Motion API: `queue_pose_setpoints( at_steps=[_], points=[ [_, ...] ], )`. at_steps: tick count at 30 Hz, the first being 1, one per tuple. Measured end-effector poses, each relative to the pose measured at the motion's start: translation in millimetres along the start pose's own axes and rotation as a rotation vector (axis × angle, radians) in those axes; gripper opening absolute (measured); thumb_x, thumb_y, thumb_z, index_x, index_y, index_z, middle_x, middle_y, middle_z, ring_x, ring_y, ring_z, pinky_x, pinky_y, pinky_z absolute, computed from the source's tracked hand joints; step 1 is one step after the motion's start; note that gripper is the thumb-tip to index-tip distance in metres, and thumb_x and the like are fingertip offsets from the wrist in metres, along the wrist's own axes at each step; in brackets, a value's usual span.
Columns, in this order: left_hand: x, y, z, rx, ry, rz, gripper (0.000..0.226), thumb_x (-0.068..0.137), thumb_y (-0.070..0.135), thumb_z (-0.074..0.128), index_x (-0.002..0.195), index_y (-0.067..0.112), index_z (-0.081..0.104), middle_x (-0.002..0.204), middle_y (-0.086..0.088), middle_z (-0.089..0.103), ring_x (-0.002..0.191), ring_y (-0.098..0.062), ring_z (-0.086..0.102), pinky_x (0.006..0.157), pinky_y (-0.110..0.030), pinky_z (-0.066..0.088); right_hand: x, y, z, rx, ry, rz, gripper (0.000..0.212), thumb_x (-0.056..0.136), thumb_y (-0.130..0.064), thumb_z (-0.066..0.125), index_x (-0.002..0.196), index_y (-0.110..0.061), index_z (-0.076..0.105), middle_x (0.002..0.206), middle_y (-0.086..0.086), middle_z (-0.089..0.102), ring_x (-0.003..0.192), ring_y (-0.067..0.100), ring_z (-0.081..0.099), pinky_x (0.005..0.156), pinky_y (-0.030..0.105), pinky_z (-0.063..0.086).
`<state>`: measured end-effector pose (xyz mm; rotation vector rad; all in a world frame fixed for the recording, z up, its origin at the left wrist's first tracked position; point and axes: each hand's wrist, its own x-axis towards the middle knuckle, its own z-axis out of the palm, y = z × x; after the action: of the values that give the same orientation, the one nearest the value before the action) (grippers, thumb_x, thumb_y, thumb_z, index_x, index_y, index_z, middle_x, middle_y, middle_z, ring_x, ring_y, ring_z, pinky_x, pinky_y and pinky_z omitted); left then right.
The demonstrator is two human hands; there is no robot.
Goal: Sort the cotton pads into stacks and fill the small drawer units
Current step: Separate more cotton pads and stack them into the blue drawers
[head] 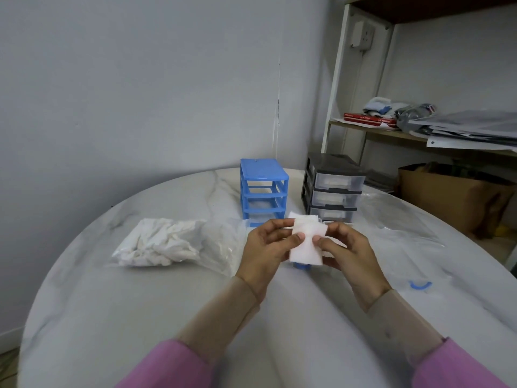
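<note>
At frame centre, the left hand (267,245) and right hand (345,247) pinch a small stack of cotton pads (307,243) above the desk (112,289). A loose grip could fan the pads apart before the blue drawer unit (263,189) behind.

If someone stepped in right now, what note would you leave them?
Left hand and right hand together pinch a small stack of white square cotton pads above the round marble table.
The clear bag of loose white pads lies to the left.
The blue plastic drawer frame has empty slots; the black unit with clear drawers looks filled.
Left: stack the rest, fill the blue unit.
</note>
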<state>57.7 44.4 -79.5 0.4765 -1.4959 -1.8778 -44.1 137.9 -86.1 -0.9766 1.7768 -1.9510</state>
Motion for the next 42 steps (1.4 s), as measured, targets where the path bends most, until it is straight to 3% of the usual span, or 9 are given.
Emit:
queue_pose_setpoints(
  at_steps=[5,11,17,20,24,29,32,37,42],
  points=[
    [3.0,-0.8,-2.8,-0.018,0.033,0.044,0.021,0.078,-0.005,0.067,0.091,0.011,0.062,0.089,-0.01,0.066,0.081,-0.02,0.064,0.064,-0.019,0.055,3.9,-2.4,-1.6,-0.006,-0.016,-0.043,0.018,0.083,0.002,0.063,0.074,-0.011,0.053,0.078,0.005,0.065,0.075,0.017,0.063,0.059,0.02,0.052],
    [4.7,-4.6,2.4,-0.012,0.035,0.04,0.021,0.079,-0.003,0.066,0.097,0.008,0.061,0.092,-0.008,0.065,0.088,-0.022,0.064,0.064,-0.02,0.057,4.7,-6.7,-9.9,-0.045,-0.032,-0.076,0.027,0.079,0.002,0.067,0.082,-0.013,0.045,0.085,0.008,0.064,0.081,0.026,0.064,0.074,0.038,0.053],
    [11.3,-8.1,22.0,-0.053,0.01,0.026,0.019,0.083,-0.006,0.062,0.097,0.007,0.06,0.094,-0.009,0.065,0.086,-0.02,0.064,0.065,-0.017,0.056,13.6,-10.2,-29.8,-0.186,0.018,-0.087,0.033,0.079,0.004,0.066,0.09,-0.021,0.048,0.085,0.0,0.064,0.079,0.015,0.06,0.07,0.023,0.05],
    [15.8,-11.1,36.8,0.084,-0.015,0.091,0.016,0.082,-0.007,0.062,0.094,0.004,0.063,0.09,-0.01,0.066,0.084,-0.018,0.062,0.065,-0.012,0.051,19.8,-13.8,-48.5,-0.279,0.103,-0.135,0.026,0.083,0.002,0.061,0.086,-0.023,0.056,0.087,-0.009,0.062,0.081,0.002,0.057,0.068,0.011,0.046],
    [22.7,-20.7,51.3,0.249,-0.006,0.192,0.016,0.083,-0.004,0.062,0.086,0.011,0.065,0.089,-0.004,0.068,0.085,-0.012,0.062,0.075,-0.015,0.051,23.8,-10.9,-74.1,-0.442,0.165,-0.148,0.019,0.083,0.001,0.059,0.086,-0.018,0.059,0.089,-0.004,0.062,0.085,0.012,0.056,0.071,0.021,0.044],
    [21.2,-35.3,56.5,0.549,-0.041,0.344,0.029,0.083,-0.009,0.052,0.084,0.018,0.064,0.087,0.006,0.065,0.081,-0.002,0.059,0.074,-0.012,0.048,27.0,-0.7,-84.3,-0.81,0.001,-0.049,0.021,0.081,-0.009,0.06,0.086,-0.03,0.057,0.093,-0.005,0.066,0.098,0.018,0.057,0.094,0.036,0.037],
    [21.3,-41.7,53.1,0.781,-0.132,0.434,0.027,0.083,-0.002,0.053,0.088,0.02,0.068,0.094,0.005,0.066,0.089,-0.011,0.059,0.082,-0.02,0.046,26.7,0.8,-79.5,-0.961,-0.104,-0.042,0.021,0.084,-0.015,0.054,0.089,-0.036,0.056,0.099,-0.01,0.064,0.107,0.011,0.051,0.097,0.031,0.023],
    [21.5,-42.4,54.0,0.912,-0.194,0.432,0.028,0.085,-0.001,0.05,0.098,0.013,0.072,0.106,0.001,0.068,0.1,-0.01,0.06,0.086,-0.004,0.037,27.1,0.3,-77.7,-1.147,-0.096,-0.131,0.029,0.086,-0.014,0.055,0.109,-0.031,0.061,0.115,-0.011,0.061,0.114,0.009,0.046,0.101,0.03,0.023],
    [23.7,-43.4,52.3,1.088,-0.305,0.453,0.022,0.093,0.022,0.05,0.099,0.014,0.069,0.104,0.0,0.067,0.098,-0.016,0.058,0.089,-0.026,0.043,27.1,0.8,-80.0,-1.184,-0.142,-0.16,0.025,0.085,-0.01,0.053,0.086,-0.033,0.063,0.096,-0.011,0.067,0.097,0.007,0.057,0.105,0.032,0.026]
  ],
)
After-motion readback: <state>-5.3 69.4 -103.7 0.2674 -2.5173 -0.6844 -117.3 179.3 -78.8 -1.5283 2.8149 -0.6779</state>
